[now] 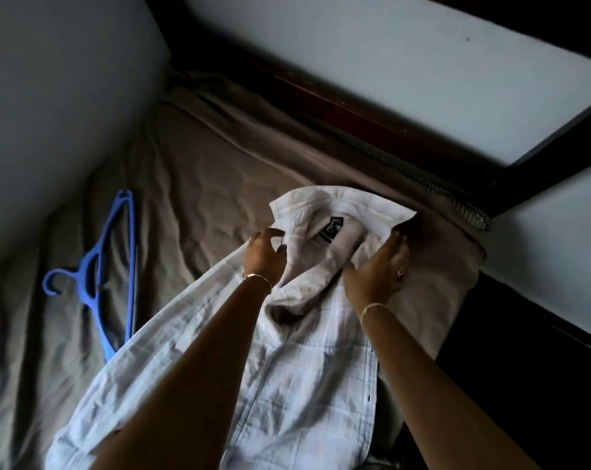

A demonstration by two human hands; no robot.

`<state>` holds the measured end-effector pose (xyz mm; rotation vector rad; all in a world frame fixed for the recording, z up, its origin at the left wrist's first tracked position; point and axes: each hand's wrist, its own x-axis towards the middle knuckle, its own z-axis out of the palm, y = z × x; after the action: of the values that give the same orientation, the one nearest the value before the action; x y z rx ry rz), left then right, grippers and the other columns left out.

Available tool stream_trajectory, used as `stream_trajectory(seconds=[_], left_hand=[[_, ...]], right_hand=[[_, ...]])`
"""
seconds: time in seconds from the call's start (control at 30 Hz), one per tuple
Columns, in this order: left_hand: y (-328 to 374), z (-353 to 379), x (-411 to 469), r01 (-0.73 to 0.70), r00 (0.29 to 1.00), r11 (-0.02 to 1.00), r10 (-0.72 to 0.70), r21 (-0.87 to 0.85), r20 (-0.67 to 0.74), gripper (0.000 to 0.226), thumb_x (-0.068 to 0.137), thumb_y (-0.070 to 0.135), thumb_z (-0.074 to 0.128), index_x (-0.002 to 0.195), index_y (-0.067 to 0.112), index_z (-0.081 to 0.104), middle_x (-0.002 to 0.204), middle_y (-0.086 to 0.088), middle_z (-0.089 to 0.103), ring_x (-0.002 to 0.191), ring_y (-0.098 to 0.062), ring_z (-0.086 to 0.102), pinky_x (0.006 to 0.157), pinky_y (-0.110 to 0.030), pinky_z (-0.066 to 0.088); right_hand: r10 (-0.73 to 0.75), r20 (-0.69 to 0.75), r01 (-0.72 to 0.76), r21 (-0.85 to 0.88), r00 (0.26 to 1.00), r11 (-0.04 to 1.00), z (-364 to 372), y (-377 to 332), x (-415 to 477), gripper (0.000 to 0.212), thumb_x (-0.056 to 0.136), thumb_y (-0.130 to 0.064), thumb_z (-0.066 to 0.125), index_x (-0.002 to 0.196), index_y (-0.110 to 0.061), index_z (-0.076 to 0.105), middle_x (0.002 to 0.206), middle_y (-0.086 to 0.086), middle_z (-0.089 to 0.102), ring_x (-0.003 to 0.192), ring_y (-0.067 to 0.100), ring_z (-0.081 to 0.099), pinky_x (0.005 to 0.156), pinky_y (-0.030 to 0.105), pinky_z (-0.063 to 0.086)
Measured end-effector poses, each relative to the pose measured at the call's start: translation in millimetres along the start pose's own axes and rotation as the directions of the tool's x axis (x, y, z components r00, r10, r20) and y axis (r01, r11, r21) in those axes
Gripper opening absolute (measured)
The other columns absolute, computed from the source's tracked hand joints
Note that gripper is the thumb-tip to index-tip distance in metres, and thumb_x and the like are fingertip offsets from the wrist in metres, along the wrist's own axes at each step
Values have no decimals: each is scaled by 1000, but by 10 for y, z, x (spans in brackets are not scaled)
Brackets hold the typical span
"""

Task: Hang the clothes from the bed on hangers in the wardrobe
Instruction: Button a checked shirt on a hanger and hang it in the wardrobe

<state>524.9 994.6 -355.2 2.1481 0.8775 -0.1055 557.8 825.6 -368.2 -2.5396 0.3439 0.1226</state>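
Note:
A white checked shirt lies spread on the bed, collar away from me, with a black label showing inside the neck. My left hand grips the left side of the collar opening with curled fingers. My right hand holds the right side of the collar, its fingers tucked under the fabric edge. A blue plastic hanger lies flat on the sheet to the left of the shirt, its lower end slipped under the shirt's sleeve. The wardrobe is out of view.
The bed has a wrinkled grey-brown sheet. A pale wall runs along the left. A dark wooden bed frame borders the far side, with another wall beyond. A striped fabric edge shows at the bed's right corner.

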Motion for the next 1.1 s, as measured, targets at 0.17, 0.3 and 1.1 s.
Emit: stream_trajectory(seconds=[0.17, 0.3, 1.1], left_hand=[[-346, -162, -166, 72, 997, 994, -73, -85, -3, 21, 86, 7, 59, 102, 15, 70, 111, -8, 69, 104, -24, 63, 89, -30, 49], [-500, -436, -274, 105, 991, 982, -117, -159, -71, 21, 86, 5, 60, 103, 11, 70, 106, -6, 71, 99, -24, 65, 87, -29, 49], [-3121, -839, -146, 325, 796, 505, -602, -800, -56, 36, 79, 25, 57, 110, 11, 69, 104, -12, 71, 103, -29, 66, 96, -49, 50]], right_hand=[[-167, 64, 173, -93, 984, 981, 215, -186, -385, 106, 68, -27, 76, 152, -3, 15, 160, 15, 7, 146, 32, 10, 111, 52, 20], [-363, 209, 379, -39, 908, 925, 367, -481, -678, 98, 72, -24, 77, 151, -4, 23, 159, 17, 11, 146, 32, 12, 112, 52, 25], [-487, 733, 382, 327, 475, 864, 3004, -1888, -1974, 23, 91, -10, 59, 114, -10, 65, 107, 13, 70, 98, 29, 67, 91, 45, 52]])
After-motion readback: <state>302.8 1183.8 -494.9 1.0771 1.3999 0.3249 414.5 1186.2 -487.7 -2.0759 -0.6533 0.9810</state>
